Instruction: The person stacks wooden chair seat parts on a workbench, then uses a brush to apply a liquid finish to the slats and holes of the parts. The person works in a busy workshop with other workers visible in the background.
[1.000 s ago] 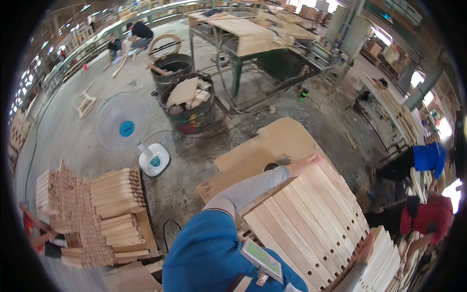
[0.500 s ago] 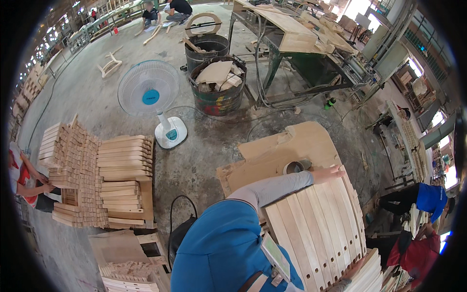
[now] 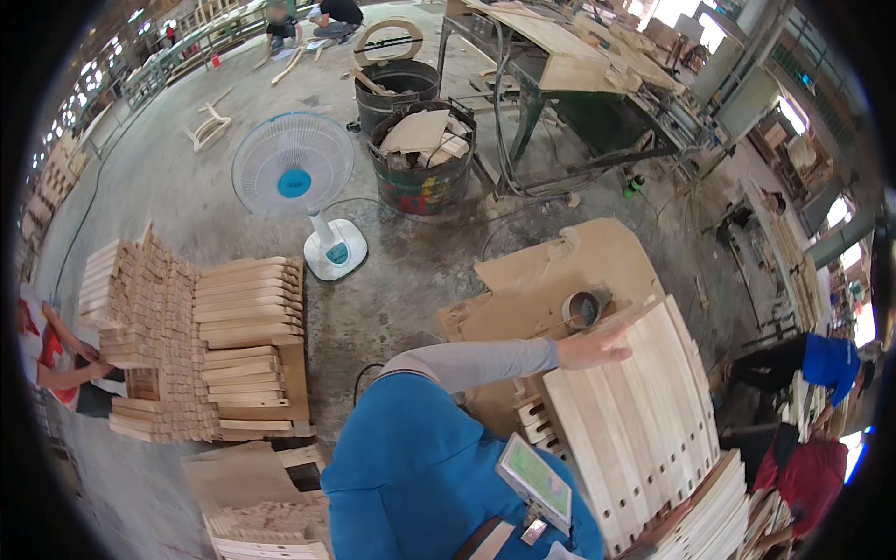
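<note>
A row of pale wooden slats (image 3: 635, 411) lies side by side in front of me, with dark round holes near their near ends. My left hand (image 3: 595, 348), in a grey sleeve, reaches across to their far end. Its fingers are stretched out over the slat ends, and I see nothing gripped in them. A round, open tin (image 3: 585, 307) stands on the brown cardboard (image 3: 523, 280) just beyond that hand. My right hand (image 3: 670, 525) shows only in part, low at the near end of the slats; its fingers are too hidden and blurred to read.
More slats (image 3: 705, 513) stand close together at the lower right. Left of me are stacked wooden pieces (image 3: 247, 303), with a person (image 3: 61, 359) beside them. A standing fan (image 3: 294, 173), a scrap-filled bin (image 3: 425, 168) and a workbench (image 3: 560, 61) are farther off. Two people work at right.
My left hand has drawn back leftward along the far ends of the slats, nearer the tin. The whole view has shifted slightly.
</note>
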### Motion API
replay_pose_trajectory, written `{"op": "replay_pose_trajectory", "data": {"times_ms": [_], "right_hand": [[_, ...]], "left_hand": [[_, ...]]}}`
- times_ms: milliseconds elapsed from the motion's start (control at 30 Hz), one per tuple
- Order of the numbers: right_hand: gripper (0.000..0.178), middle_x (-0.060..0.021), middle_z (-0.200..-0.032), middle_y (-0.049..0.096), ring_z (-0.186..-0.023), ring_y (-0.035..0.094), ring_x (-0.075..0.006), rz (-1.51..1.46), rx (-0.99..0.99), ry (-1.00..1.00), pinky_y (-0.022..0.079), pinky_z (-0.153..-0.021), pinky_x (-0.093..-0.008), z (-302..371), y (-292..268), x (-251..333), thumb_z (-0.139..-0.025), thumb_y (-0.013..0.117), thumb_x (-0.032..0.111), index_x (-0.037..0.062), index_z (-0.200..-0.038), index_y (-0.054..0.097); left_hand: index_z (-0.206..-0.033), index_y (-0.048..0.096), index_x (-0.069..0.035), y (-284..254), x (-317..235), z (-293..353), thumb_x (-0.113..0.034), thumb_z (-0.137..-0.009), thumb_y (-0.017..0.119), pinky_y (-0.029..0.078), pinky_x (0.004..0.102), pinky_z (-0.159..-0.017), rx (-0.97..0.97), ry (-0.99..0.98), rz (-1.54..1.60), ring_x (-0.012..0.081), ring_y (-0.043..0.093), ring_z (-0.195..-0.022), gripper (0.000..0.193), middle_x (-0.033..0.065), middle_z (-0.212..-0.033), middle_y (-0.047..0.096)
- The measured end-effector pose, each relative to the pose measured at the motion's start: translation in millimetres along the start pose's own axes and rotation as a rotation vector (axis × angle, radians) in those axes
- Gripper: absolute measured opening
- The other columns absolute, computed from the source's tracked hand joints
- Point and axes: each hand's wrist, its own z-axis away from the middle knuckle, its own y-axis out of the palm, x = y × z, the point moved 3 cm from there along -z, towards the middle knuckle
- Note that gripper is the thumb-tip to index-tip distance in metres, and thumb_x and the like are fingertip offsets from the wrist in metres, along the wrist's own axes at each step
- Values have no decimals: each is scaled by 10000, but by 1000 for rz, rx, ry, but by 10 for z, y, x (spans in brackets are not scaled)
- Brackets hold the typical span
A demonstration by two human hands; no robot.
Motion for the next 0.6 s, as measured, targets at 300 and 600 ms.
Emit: {"op": "replay_pose_trajectory", "data": {"times_ms": [300,600], "right_hand": [[582,-129,-1388,243,-1295,207,-217,-17,46,-189,186,-1060,-325,228,-248,179,-919,304,429,30,-1339,246],[522,-156,-1361,286,-1268,262,-232,235,14,-435,223,-1049,-351,898,3,860,-931,302,330,-26,-1313,269]], "left_hand": [[-1132,508,6,-902,93,373,-185,-799,600,435,310,-856,-471,-82,-41,195,542,-995,395,129,-1107,555],[-816,645,-15,-560,1294,960,-232,-707,614,471,360,-670,-212,-559,-668,291,608,-753,245,172,-797,626]]}}
